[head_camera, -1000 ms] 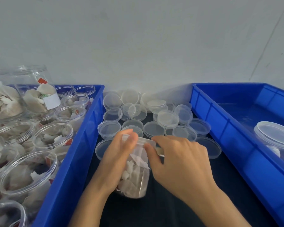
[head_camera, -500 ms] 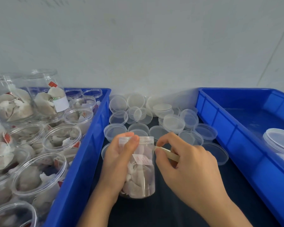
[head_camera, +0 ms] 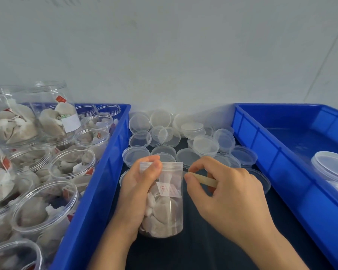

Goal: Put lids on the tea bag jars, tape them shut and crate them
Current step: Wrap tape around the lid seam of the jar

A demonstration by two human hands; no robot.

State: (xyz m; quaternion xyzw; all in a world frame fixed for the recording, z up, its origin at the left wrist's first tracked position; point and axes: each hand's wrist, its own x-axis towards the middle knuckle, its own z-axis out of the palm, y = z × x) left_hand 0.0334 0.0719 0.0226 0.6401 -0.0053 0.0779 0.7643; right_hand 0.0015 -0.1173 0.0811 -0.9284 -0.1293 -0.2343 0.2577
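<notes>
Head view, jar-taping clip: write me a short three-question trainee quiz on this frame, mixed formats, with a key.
1. True or false: the jar gripped by the left hand already has its lid on.
2. What does the right hand pinch? A) a loose lid B) a strip of tape C) a tea bag
3. Fill in: the one lidded jar already crated sits in the blue crate on the ____ side.

Key: 1 true; 2 B; 3 right
</notes>
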